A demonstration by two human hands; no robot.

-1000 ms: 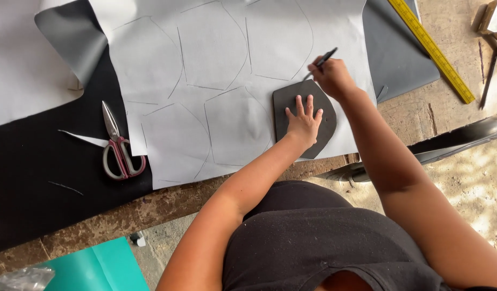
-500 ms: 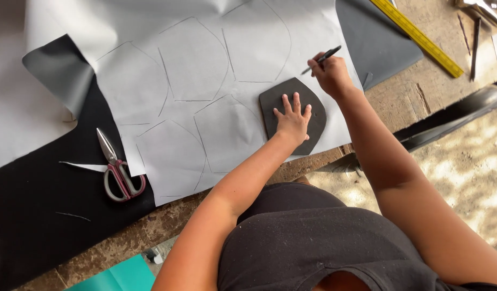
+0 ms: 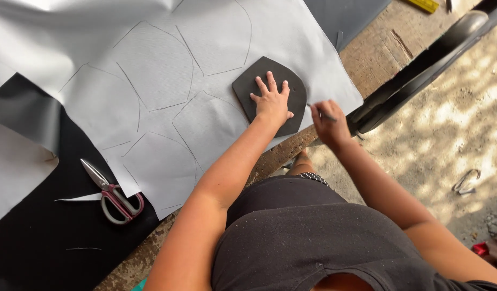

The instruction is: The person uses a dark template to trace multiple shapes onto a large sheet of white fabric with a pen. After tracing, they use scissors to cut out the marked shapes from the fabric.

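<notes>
Dark template (image 3: 244, 89) under left hand (image 3: 271, 104), on grey sheet (image 3: 168, 64).

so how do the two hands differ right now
The left hand lies flat with fingers spread, pressing the dark template onto the grey sheet; the right hand is curled around a pen. The left sits over the sheet, the right at its edge. Both are bare.

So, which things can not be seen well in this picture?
Head view:
- The dark template: its middle is hidden under the left hand.
- The pen: mostly hidden in the right hand; its tip is too small to tell.
- The yellow ruler: cut off by the top edge.
- The scissors: fully visible.
</notes>
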